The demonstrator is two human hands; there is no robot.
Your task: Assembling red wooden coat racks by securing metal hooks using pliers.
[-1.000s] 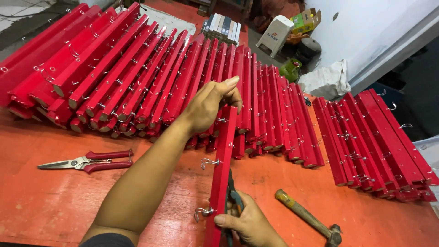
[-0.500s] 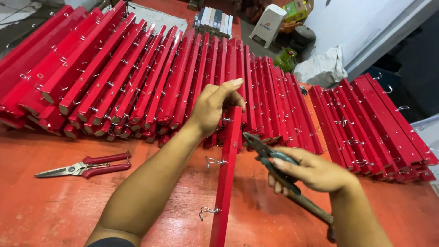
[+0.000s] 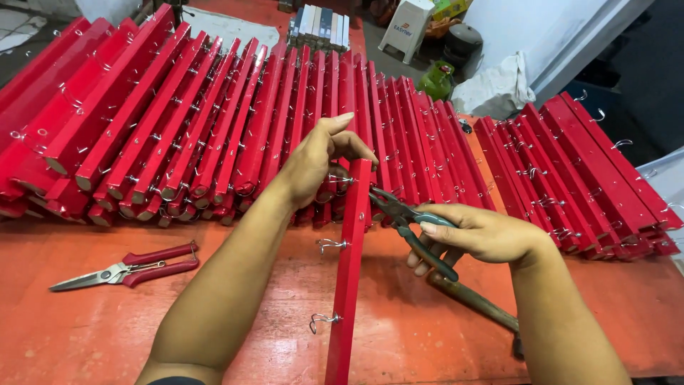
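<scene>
My left hand [image 3: 315, 158] grips the far end of a red wooden bar [image 3: 347, 285] that runs toward me across the table, with wire hooks [image 3: 324, 319] sticking out of its left side. My right hand [image 3: 479, 232] holds a pair of pliers [image 3: 410, 219] with dark green handles. The plier jaws point at the bar just below my left hand. A hammer [image 3: 476, 303] with a wooden handle lies under my right wrist.
Many red bars with wire hooks lie stacked in rows [image 3: 214, 114] across the back of the orange table [image 3: 85, 328], with another pile [image 3: 577, 171] at the right. Red-handled snips [image 3: 128, 269] lie at the left. A green gas cylinder [image 3: 436, 77] and white stool [image 3: 406, 28] stand beyond.
My right hand has lifted the pliers from near the bar's close end up to beside my left hand. The left hand has kept its hold on the bar.
</scene>
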